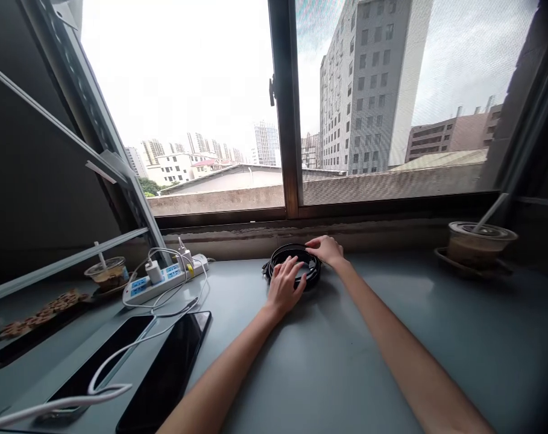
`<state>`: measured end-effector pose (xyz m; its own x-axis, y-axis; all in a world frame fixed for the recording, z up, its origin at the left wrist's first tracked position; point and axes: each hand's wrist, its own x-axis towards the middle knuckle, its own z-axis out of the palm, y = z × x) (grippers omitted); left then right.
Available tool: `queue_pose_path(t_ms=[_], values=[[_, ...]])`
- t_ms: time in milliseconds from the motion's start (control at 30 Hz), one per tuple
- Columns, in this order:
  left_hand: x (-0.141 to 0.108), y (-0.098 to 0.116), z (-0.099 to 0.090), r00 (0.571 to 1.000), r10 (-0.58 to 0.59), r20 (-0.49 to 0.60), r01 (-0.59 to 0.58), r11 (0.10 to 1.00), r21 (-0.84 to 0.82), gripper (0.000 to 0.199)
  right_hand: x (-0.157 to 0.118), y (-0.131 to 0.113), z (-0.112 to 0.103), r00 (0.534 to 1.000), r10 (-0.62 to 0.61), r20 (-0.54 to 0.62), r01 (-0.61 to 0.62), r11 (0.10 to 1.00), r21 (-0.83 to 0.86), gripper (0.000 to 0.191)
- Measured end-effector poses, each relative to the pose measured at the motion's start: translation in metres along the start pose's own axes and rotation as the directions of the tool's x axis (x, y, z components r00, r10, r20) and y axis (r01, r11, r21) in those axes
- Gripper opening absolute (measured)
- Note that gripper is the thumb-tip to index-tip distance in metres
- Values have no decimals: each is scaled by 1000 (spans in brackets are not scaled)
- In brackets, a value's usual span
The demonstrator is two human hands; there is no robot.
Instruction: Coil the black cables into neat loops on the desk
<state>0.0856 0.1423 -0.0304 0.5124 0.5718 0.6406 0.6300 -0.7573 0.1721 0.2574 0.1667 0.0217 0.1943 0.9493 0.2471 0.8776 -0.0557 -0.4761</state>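
Note:
A coil of black cable [316,275] lies on the grey desk [301,367] below the window. Small light-coloured ends poke out at its left side. My left hand [284,281] rests over the coil's near left part, fingers extended and slightly apart, the thumb reaching to the right. At the far right rim, my right hand [328,249] has thumb and fingertips pinched on the coil. Part of the coil is hidden beneath my left hand.
Left of my arms lie two dark-screened phones [169,367] and a power strip [165,280] with white chargers and a looping white cable [115,355]. Drink cups with straws stand at the far right [477,244] and left [107,274]. A metal frame [115,132] rises at left.

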Motion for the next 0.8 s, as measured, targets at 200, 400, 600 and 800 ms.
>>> queue_pose_path(t_ms=[200,400,600,800], values=[[-1,10,5,988,95,119,-104,992,76,44,0,-14,-5,999,32,-9,-33,993,-112,22],[-1,9,9,986,88,144,-100,992,77,43,-6,-21,-12,992,105,75,-87,973,-214,22],[-1,5,10,991,79,107,-82,996,25,37,-16,-40,-24,989,120,88,-90,952,-291,23],[-1,5,6,996,85,39,-85,996,11,32,-28,-56,-21,976,194,100,-143,916,-375,27]])
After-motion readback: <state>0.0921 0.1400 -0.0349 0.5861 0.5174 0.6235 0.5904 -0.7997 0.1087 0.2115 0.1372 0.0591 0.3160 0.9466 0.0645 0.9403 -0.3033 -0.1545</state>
